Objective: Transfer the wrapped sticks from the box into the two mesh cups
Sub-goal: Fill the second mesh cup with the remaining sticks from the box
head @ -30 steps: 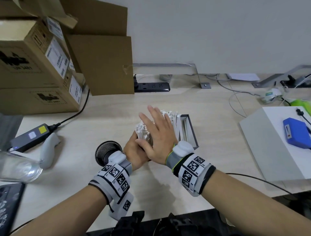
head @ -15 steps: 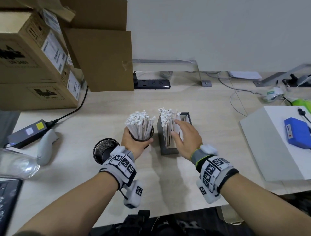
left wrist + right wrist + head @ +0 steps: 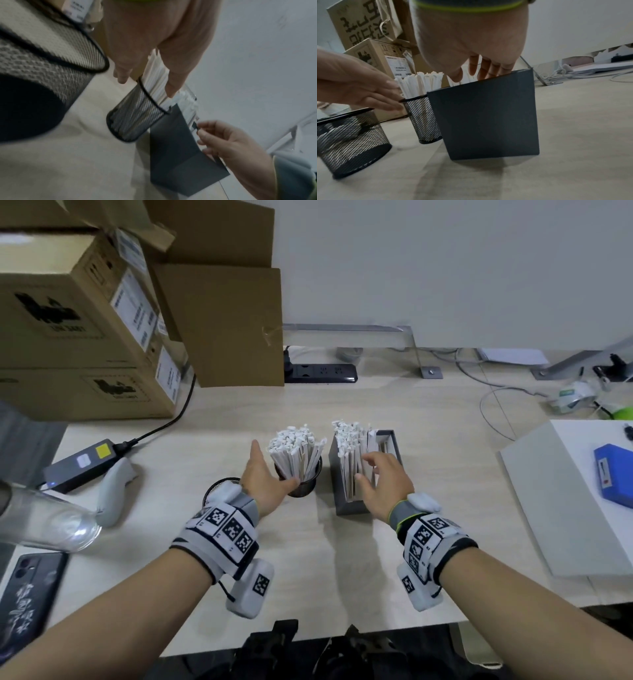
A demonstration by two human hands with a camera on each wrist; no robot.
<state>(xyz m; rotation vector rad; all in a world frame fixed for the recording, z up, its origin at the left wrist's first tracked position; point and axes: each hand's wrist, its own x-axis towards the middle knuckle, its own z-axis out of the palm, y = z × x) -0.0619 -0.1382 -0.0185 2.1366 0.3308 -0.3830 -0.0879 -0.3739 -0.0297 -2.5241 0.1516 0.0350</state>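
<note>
A black mesh cup (image 3: 303, 481) stands mid-table, packed with white wrapped sticks (image 3: 294, 445). My left hand (image 3: 274, 463) is beside it with straight fingers, the thumb touching the rim (image 3: 412, 99). An empty mesh cup (image 3: 219, 486) sits just left, partly hidden by my left wrist. To the right stands the dark grey box (image 3: 351, 505), with more wrapped sticks (image 3: 349, 450) upright in it. My right hand (image 3: 363, 467) hovers over the box, its loosely bent fingertips (image 3: 485, 70) dipping among the sticks. I cannot see a firm grip on any of them.
Stacked cardboard boxes (image 3: 78, 330) fill the back left. A power brick (image 3: 82, 460), a white controller (image 3: 114, 491) and a clear bottle (image 3: 44, 518) lie left, with a phone (image 3: 27, 587) by the near edge. A white platform (image 3: 575, 501) holds a blue device (image 3: 616, 477).
My left hand has let go of the filled cup and spread open beside it. My right hand left the cup's sticks, moved to the box, and now arches its fingers over those sticks.
</note>
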